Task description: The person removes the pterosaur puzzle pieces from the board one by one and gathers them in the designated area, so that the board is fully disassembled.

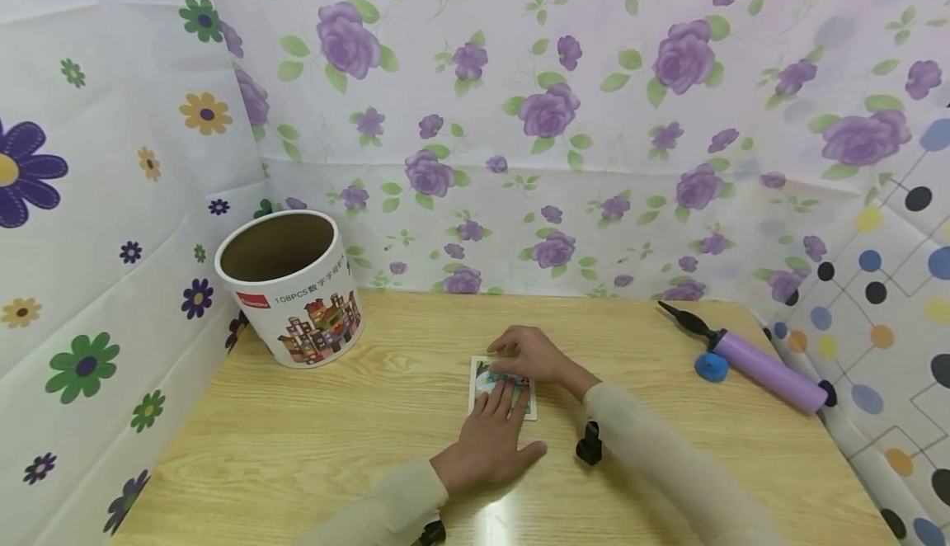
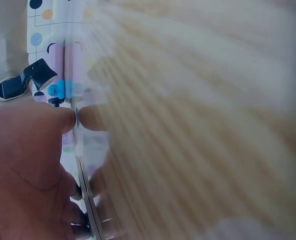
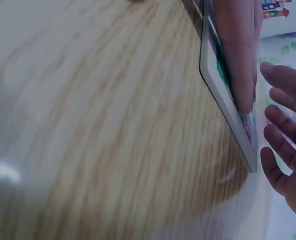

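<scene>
A small rectangular picture board (image 1: 475,402) with a white border and a colourful printed picture lies flat on the wooden table. My left hand (image 1: 488,447) rests on it, fingers straight across the picture and thumb out to the side. In the right wrist view, those left fingers (image 3: 238,45) lie along the board's face, and its pale thin edge (image 3: 225,100) shows. Over the board's far right part is my right hand (image 1: 530,354); the right wrist view shows its fingers (image 3: 283,127) loosely bent, holding nothing. Both hands hide much of the picture.
A large white printed bucket (image 1: 319,315) stands at the back left of the table (image 1: 371,414). On the right lie a purple hand pump (image 1: 768,369) with a black nozzle and a small blue object (image 1: 711,367). Flowered cloth (image 1: 490,117) hangs behind.
</scene>
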Demonstrator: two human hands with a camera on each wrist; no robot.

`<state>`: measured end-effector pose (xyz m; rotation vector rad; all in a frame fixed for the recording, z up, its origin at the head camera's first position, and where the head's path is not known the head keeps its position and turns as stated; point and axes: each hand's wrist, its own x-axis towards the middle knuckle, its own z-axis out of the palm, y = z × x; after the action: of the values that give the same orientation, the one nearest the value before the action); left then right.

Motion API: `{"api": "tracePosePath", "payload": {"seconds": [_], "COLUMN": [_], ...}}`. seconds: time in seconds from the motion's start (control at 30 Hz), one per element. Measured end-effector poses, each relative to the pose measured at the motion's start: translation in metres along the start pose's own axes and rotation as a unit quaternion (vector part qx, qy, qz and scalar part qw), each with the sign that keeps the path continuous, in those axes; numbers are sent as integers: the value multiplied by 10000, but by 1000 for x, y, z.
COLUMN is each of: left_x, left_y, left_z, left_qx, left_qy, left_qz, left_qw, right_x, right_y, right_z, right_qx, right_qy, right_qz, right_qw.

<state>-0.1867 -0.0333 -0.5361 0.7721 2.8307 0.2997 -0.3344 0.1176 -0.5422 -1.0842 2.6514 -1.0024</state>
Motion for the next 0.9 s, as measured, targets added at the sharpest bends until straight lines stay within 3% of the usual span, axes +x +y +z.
{"api": "tracePosePath", "payload": {"seconds": [0.3, 0.5, 0.9], "left_x": [-1, 0, 2], "left_y": [-2, -3, -4], "left_z": [3, 3, 4], "left_qx": [160, 205, 134], "left_qy": [170, 135, -44], "left_qz": [132, 105, 74], "left_qw": [9996, 9996, 9999], "right_x": [9, 12, 12], "right_y": [-3, -4, -13], "right_z": [9, 10, 11], "right_qx": [-145, -238, -52], "right_qy": [-198, -274, -404], "right_qz": [57, 84, 550], "right_qw": [9997, 9993, 9977]}}
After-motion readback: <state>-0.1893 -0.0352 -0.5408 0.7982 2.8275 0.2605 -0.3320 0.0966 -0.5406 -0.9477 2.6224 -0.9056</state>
